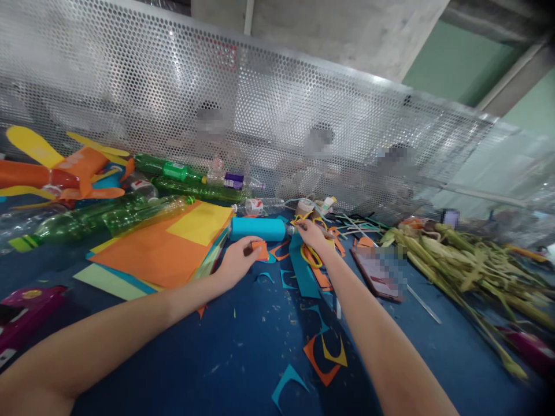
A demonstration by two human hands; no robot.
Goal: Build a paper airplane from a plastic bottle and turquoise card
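Note:
My left hand (pixel 238 260) pinches a small orange paper piece (pixel 261 251) between thumb and fingers, above the blue table. My right hand (pixel 313 236) is bent over a heap of scraps, its fingers drawn together by thin yellow pieces; what they grip is too small to make out. A yellow loop (pixel 313 257) shows under my right wrist. Between the hands lies a bottle wrapped in blue paper (pixel 258 229), its neck pointing toward my right fingers. A blue paper strip (pixel 302 268) lies below my right hand. Curved paper offcuts (pixel 326 361) are scattered nearer to me.
Stacked coloured paper sheets (pixel 169 248) lie left, beside green plastic bottles (pixel 108 216). An orange bottle with yellow petals (pixel 65 173) is at far left. A phone (pixel 376 274) and dried husks (pixel 459 260) lie right. A perforated metal panel (pixel 277 115) stands behind.

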